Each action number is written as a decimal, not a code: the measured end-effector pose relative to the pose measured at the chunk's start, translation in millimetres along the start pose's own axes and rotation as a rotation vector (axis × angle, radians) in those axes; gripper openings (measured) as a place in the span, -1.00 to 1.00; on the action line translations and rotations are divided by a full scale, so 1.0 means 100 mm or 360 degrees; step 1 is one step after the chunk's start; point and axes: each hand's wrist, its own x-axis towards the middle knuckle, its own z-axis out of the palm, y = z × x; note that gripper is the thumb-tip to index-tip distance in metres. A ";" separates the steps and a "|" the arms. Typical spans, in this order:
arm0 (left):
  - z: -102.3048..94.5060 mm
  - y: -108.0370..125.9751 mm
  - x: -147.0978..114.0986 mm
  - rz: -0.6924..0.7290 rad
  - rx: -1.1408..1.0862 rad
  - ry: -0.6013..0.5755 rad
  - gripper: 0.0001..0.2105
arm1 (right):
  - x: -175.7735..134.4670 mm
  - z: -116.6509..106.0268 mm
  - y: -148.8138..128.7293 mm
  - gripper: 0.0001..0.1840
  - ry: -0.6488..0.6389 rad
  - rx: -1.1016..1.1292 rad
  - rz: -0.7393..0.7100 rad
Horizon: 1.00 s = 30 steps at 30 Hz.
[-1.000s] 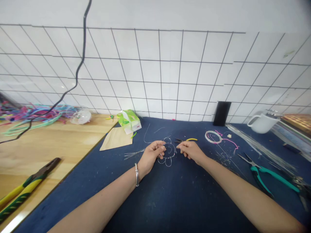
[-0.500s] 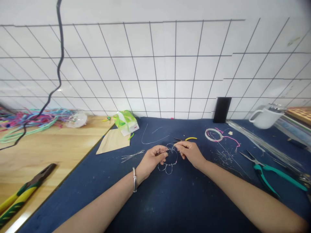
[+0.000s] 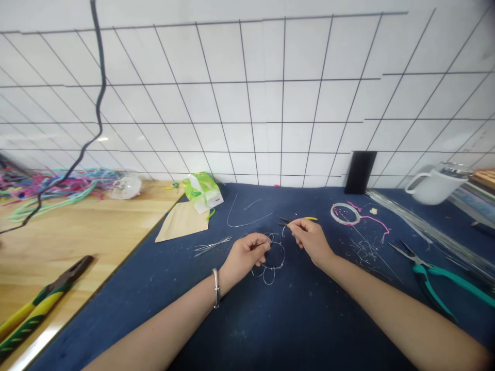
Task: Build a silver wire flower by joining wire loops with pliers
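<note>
Left hand [image 3: 249, 252]: fingers clamped on the left side of a looped wire ring [image 3: 284, 253] over the blue-covered table [image 3: 247, 324], apparently steadying it while sparing the outer loops. Right hand [image 3: 309, 239]: fingers pinched on a short curved wire [image 3: 283, 232] near the ring. Yellow-handled pliers [image 3: 311, 219] lie just beyond, presumably for easy reach.

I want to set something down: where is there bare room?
Nearly bare: the blue cloth between the forearms, nearer than the wire ring; also the wooden tabletop between the yellow-green pliers and the coloured strands. Crowded: right of the right hand, with wire clippings, a white ring and teal pliers.
</note>
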 end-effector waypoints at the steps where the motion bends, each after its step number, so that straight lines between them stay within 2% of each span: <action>1: 0.00 0.00 -0.01 0.0010 0.0025 -0.0001 -0.82 | 0.01 -0.01 0.00 -0.73 -0.0029 -0.0101 -0.0025; 5: 0.00 -0.02 -0.02 0.0047 0.0068 -0.0009 -0.81 | 0.01 -0.03 -0.06 -0.83 -0.0256 -0.0415 -0.0227; 8: 0.01 -0.05 -0.01 0.0055 0.0044 -0.0006 -0.80 | -0.05 -0.04 -0.16 -0.75 -0.0287 -0.0310 -0.0316; 11: 0.00 -0.07 0.00 0.0062 0.0025 -0.0009 -0.82 | -0.12 -0.04 -0.24 -0.73 -0.0427 -0.0122 -0.0272; 14: 0.00 -0.08 0.00 0.0063 0.0015 -0.0032 -0.82 | -0.16 0.00 -0.30 -0.75 -0.0535 -0.0079 -0.0212; 27: -0.01 0.05 -0.02 0.0124 -0.0156 -0.0035 -0.88 | -0.18 0.04 -0.30 -0.78 -0.0487 -0.0101 -0.0209; 30: -0.01 0.08 -0.03 0.0104 -0.0249 -0.0041 -0.88 | -0.18 0.05 -0.28 -0.77 -0.0502 -0.0031 -0.0135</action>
